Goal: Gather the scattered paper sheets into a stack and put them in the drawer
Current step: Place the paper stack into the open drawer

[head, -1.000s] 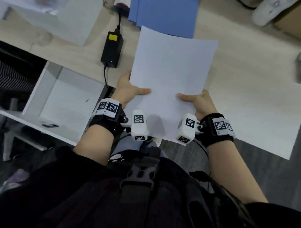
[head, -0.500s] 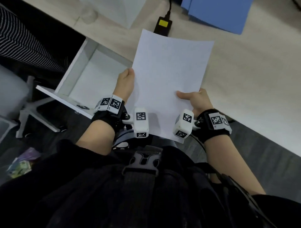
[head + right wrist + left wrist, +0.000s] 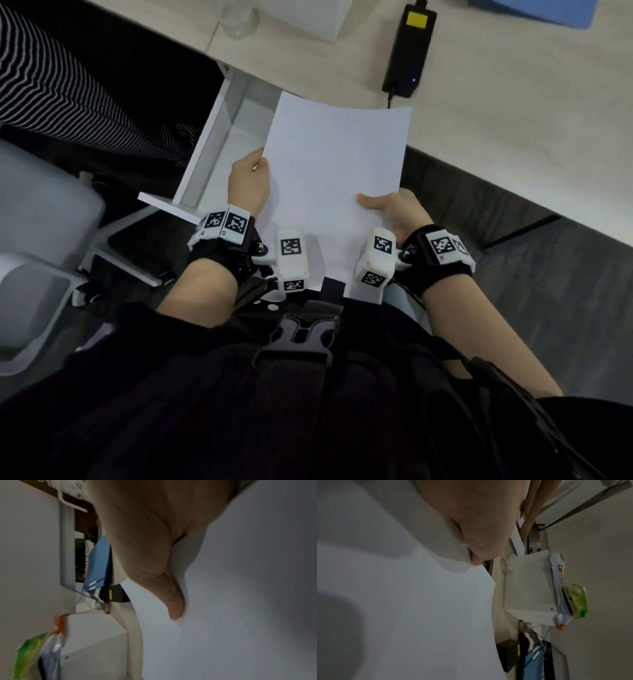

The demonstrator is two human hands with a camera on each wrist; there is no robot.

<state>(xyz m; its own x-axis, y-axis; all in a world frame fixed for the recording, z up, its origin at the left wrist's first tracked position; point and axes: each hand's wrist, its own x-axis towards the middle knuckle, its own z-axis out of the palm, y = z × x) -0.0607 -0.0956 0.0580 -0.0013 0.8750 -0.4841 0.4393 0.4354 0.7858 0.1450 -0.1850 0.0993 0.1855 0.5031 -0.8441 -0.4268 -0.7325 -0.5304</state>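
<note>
Since a second ago I've swung the stack (image 3: 334, 185) left off the desk (image 3: 513, 120); its far edge now hangs over the open drawer (image 3: 219, 137), where before it lay over the desktop.

My left hand (image 3: 248, 181) clasps the stack's left edge at 9 o'clock, fingers hidden beneath, thumb barely on top. My right hand (image 3: 394, 209) pinches the near right corner at 4 o'clock, thumb pressed flat on top. The stack is off the desk, held between both hands above my lap, far edge bowed slightly upward.

To do this well, I'd judge I should keep both sides level so the sheets don't fan, lead the far edge low into the drawer at 11 o'clock, and let go only once the paper lies flat on the bottom.

The paper is thin, smooth, white and limp. The drawer is a rigid white box with straight walls. Beyond, at 1 o'clock, a hard black adapter (image 3: 409, 51) with a yellow label sits on the pale wood-grain desk.
</note>
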